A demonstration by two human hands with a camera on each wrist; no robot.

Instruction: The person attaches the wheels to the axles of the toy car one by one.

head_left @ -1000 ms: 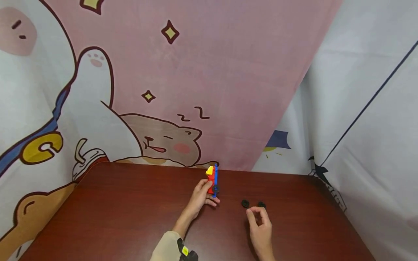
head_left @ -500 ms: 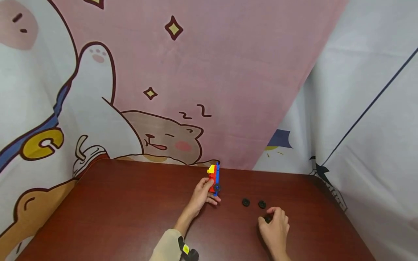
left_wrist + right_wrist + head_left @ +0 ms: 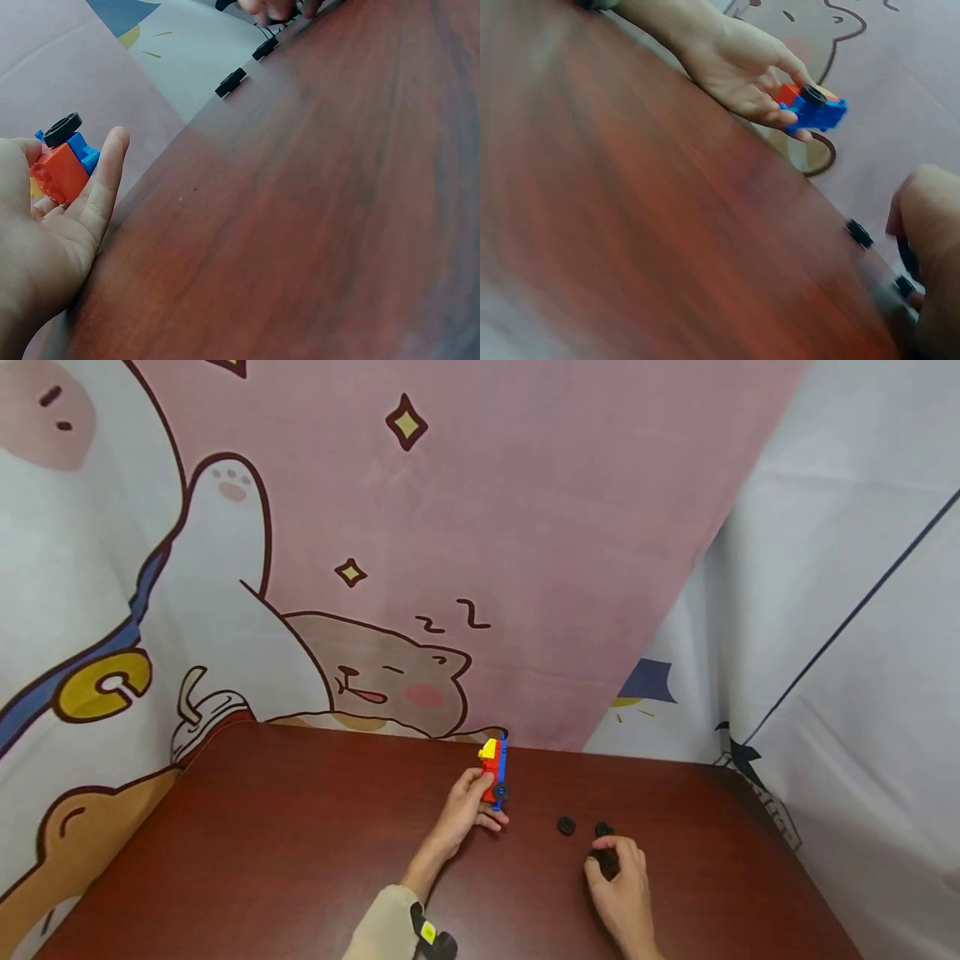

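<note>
"Pink and white cartoon cloth (image 3: 540, 527) is hanging behind the table (image 3: 315, 827), with a printed animal (image 3: 390, 672) dozing near the tabletop's far edge. What is each hand holding?"

"The left hand (image 3: 459, 814) is gripping the toy vehicle (image 3: 491, 764), out toward the far side of the reddish-brown tabletop. Its thumb is pressing against the red body, while the outer fingers are stretching out below."

"How is the toy lying in that grip?"

"On its side, roughly: the blue base is facing right, and the yellow piece (image 3: 489, 749) is pointing away from the person. One mounted wheel (image 3: 500, 791) is showing at the near end."

"And the right hand (image 3: 626, 889)?"

"Thumb and fingers are curling round a black wheel (image 3: 606, 862), pinching it low over the wood. The wrist view is showing that hand only partly, and blurred."

"Anything else around it?"

"Two more are lying on the table: the left loose wheel (image 3: 566, 826), between the two hands, and the right loose wheel (image 3: 603, 829), just beyond the right fingertips. Whether those fingertips are touching it, I'm not able to tell."

"What about the left forearm?"

"It's wearing a beige sleeve (image 3: 382, 922), with a black strap (image 3: 417, 913) at the cuff."
</note>
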